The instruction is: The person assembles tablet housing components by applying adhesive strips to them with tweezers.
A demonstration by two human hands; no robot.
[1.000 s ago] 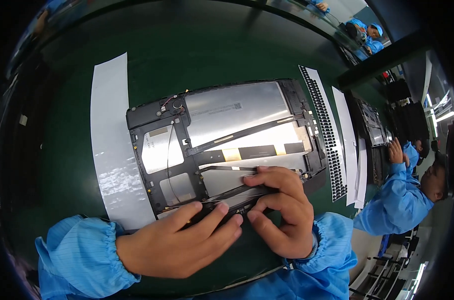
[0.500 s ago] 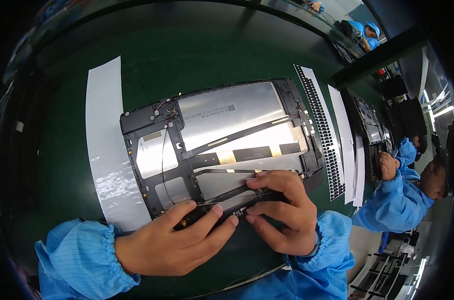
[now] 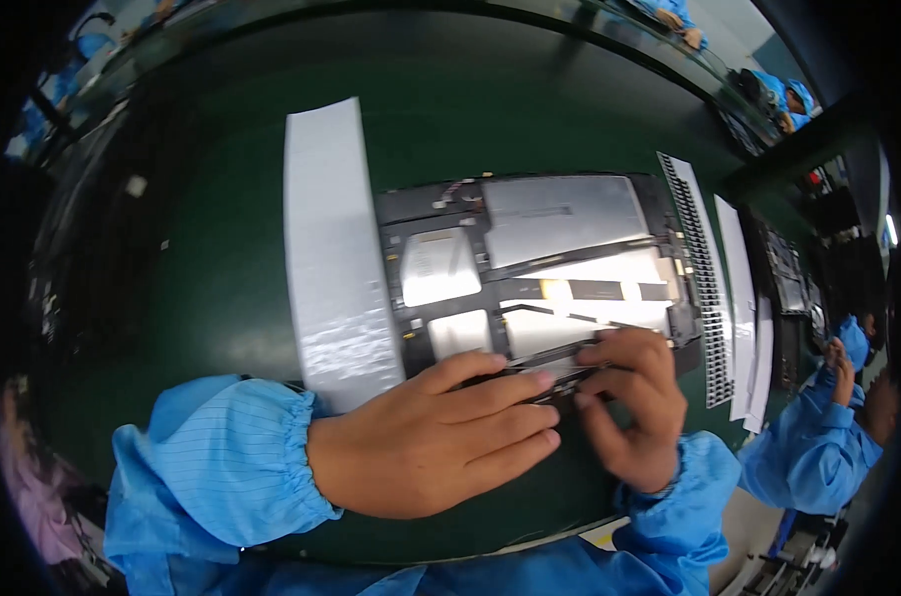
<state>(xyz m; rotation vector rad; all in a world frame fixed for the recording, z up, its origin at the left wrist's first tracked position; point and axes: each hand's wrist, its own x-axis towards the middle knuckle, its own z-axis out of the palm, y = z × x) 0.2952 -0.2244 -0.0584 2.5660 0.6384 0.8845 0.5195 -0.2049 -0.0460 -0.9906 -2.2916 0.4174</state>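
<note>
An opened tablet (image 3: 560,223) lies on the green bench, its silver battery plates, black frame and ribbon cables showing. My left hand (image 3: 436,437) reaches over its near edge, fingers stretched out and fingertips resting along the frame. At the same edge, further right, my right hand (image 3: 634,402) has its fingers curled and its thumb drawn toward the index finger. What lies between those fingertips is blurred and partly hidden. A thin greyish strip runs along the tablet's edge between the two hands.
Left of the tablet lies a long white sheet (image 3: 331,228) with a shiny lower part. To the right are a strip sheet with rows of black pieces (image 3: 704,288) and white paper strips (image 3: 739,298). Another tablet (image 3: 788,273) and a co-worker in blue (image 3: 808,447) are further right.
The view has swung, so the bench and tablet appear further right, with some blur. Both hands stay at the tablet's near edge. The co-worker's hand at the right has lifted off the bench.
</note>
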